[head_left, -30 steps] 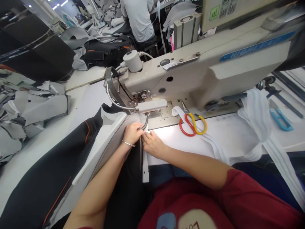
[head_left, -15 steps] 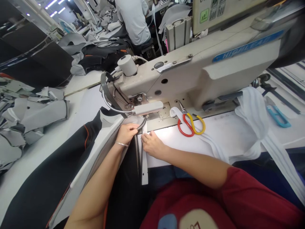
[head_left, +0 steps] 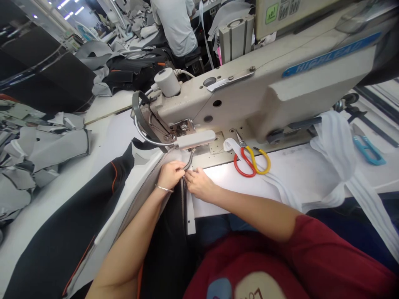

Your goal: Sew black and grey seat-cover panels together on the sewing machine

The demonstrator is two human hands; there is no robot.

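My left hand [head_left: 171,174] pinches the dark curved edge of a zipper [head_left: 184,199] just in front of the sewing machine [head_left: 249,95]. Close beside it, my right hand [head_left: 201,185] has its fingers closed on the same zipper, from the right; the exact grip of its fingertips is hidden. The zipper runs down toward my body along a black fabric panel [head_left: 166,236]. Under the right hand lies a white strip with small holes [head_left: 190,220]. The machine's needle area is partly covered by a white lamp bar [head_left: 196,139].
Scissors with red and yellow handles [head_left: 254,162] lie right of my hands. White elastic band [head_left: 335,153] loops at the right, near a blue-handled tool [head_left: 369,150]. Grey cut pieces [head_left: 59,145] pile up at the left. A person in a light shirt [head_left: 176,27] sits beyond the machine.
Both hands have drawn closer together at the zipper, the left shifting slightly right. The white strip's lower end has moved a little toward the machine.
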